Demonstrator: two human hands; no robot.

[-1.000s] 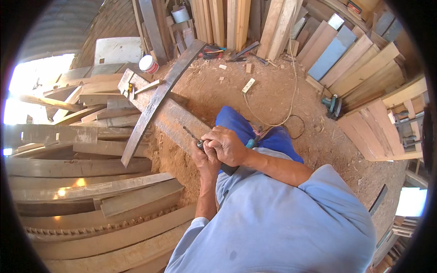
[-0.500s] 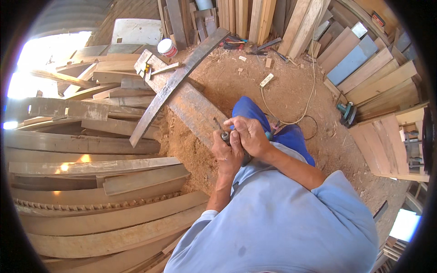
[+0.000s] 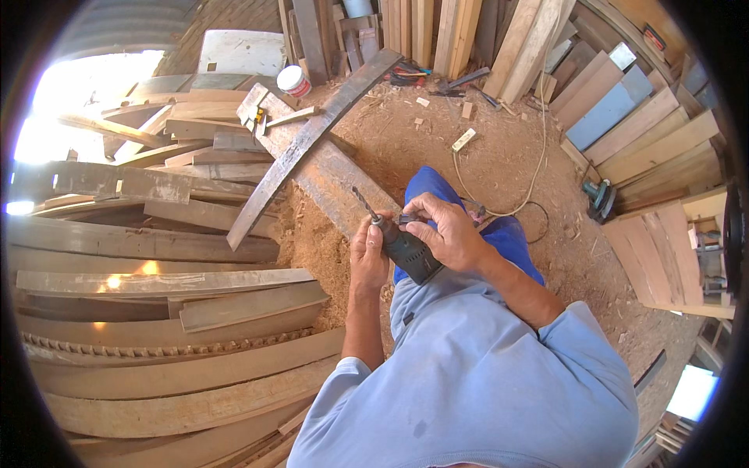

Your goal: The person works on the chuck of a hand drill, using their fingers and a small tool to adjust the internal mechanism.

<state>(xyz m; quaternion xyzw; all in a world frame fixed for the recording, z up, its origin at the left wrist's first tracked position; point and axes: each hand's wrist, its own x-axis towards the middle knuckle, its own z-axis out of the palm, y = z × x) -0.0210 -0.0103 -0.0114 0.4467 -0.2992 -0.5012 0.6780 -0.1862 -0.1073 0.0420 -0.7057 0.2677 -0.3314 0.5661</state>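
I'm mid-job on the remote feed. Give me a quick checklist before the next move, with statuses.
1. Drill supported: ok, fingers of the left hand hold its front end.
2. Bit fitted: ok, it sticks out of the front; tightness cannot tell.
3. Right hand free: not ok, it pinches a small dark piece.
4. Bit clear of the dark board: ok, apart.
5. Board lying across the plank: ok.
6. Drill unplugged: cannot tell.

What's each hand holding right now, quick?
Left hand: closed on the front of the drill.
Right hand: closed, pinching a small dark piece.
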